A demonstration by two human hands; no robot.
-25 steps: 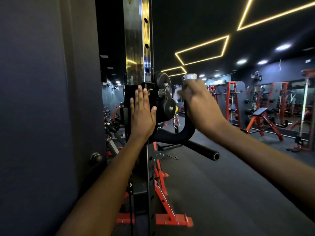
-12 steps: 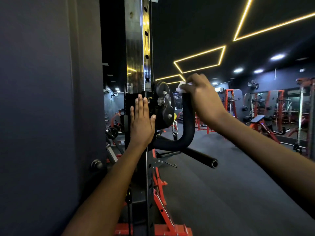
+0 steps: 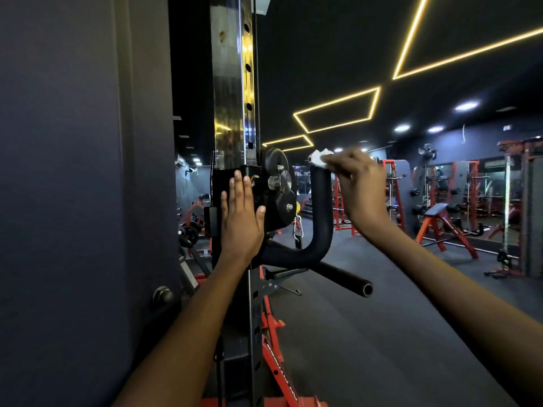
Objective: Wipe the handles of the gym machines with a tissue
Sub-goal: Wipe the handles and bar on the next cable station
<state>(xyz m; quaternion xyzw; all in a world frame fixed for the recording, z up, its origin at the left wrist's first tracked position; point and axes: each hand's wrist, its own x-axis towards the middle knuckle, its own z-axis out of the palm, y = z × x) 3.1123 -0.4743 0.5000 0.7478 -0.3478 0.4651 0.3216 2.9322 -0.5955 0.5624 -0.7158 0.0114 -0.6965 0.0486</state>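
L hand (image 3: 241, 214) flat – carriage (image 3: 232, 183), R hand (image 3: 357, 188) pinching tissue (image 3: 318, 158)

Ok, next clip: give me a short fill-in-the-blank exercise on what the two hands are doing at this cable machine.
1. The right hand pinches a white ____ at the top end of the curved black handle.
2. The left hand rests flat on the black carriage with its fingers ____.
3. The benches in the background have frames coloured ____.

Missing words: tissue; straight; red
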